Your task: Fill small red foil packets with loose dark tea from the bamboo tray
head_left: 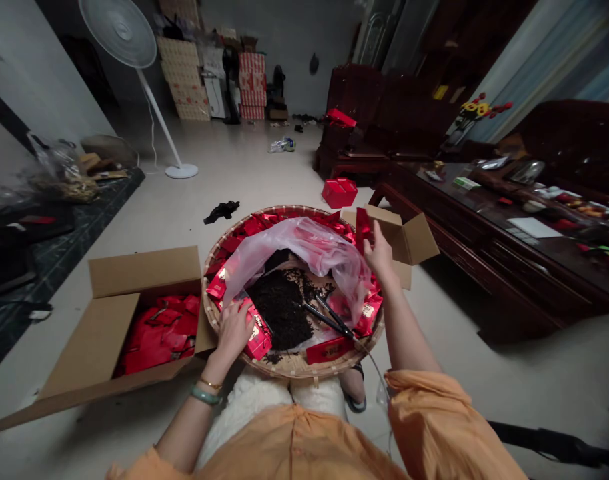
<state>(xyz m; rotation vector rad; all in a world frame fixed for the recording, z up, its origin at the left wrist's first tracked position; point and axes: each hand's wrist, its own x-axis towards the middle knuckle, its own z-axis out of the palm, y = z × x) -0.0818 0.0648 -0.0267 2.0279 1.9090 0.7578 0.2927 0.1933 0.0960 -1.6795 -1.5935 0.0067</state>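
Note:
A round woven bamboo tray (294, 370) rests on my lap, lined with a crumpled clear plastic bag (304, 240) that holds dark loose tea leaves (279, 313). At its left side, my left hand (235, 330) has its fingers curled over a red foil packet (258, 337). My right hand (379, 255) is raised at the right rim and pinches an upright red packet (364, 225). Between the hands lies a black corded hair straightener (334, 319), its plates spread apart over the leaves. More red packets (239, 233) ring the tray inside its rim.
An open cardboard box (89, 333) full of red packets (164, 330) sits at left. Another open box (414, 240) stands behind my right hand, near a red carton (339, 192). A long dark wooden table (454, 233) runs along the right. A white fan (181, 171) stands farther back.

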